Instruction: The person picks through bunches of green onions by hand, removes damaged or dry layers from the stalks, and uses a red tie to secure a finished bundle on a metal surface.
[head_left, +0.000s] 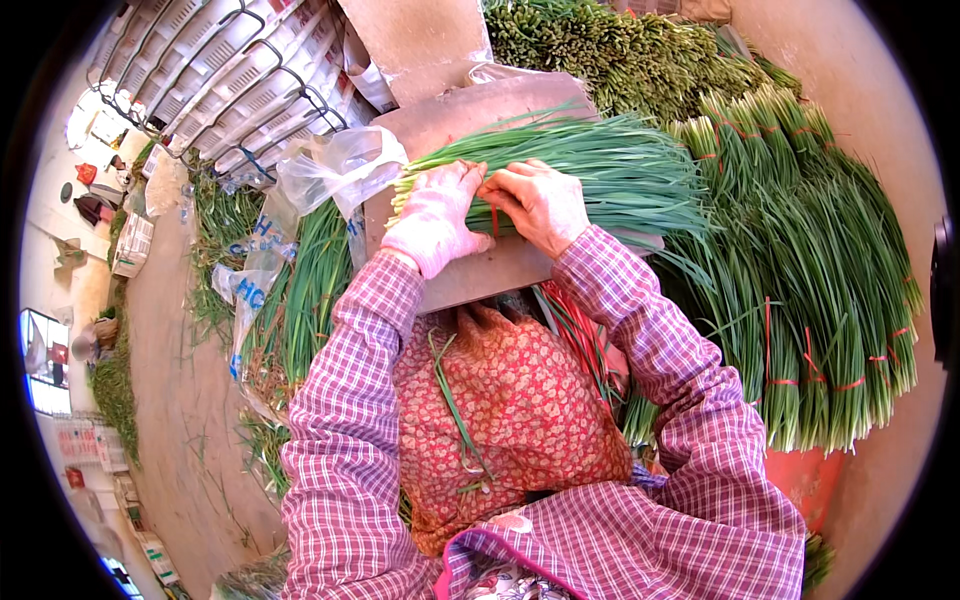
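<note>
A thick bunch of garlic chives (600, 161) lies across a board (461, 274) in front of me, pale cut ends to the left and green leaves to the right. My left hand (442, 214), wrapped in a pinkish glove or cloth, grips the bunch near its pale ends. Close beside it, my bare right hand (536, 206) has its fingertips pinched together on top of the bunch. A red tie (495, 221) shows just under these fingers, against the leaves. The fingertips partly hide the tie's upper part.
Tied chive bunches (810, 300) are piled at the right, above a red container (806, 480). More stalks (615, 52) lie behind the board. At the left are a clear plastic bag (341, 169), loose chives (319, 277) and stacked white crates (217, 82). Red strips (577, 322) hang below the board.
</note>
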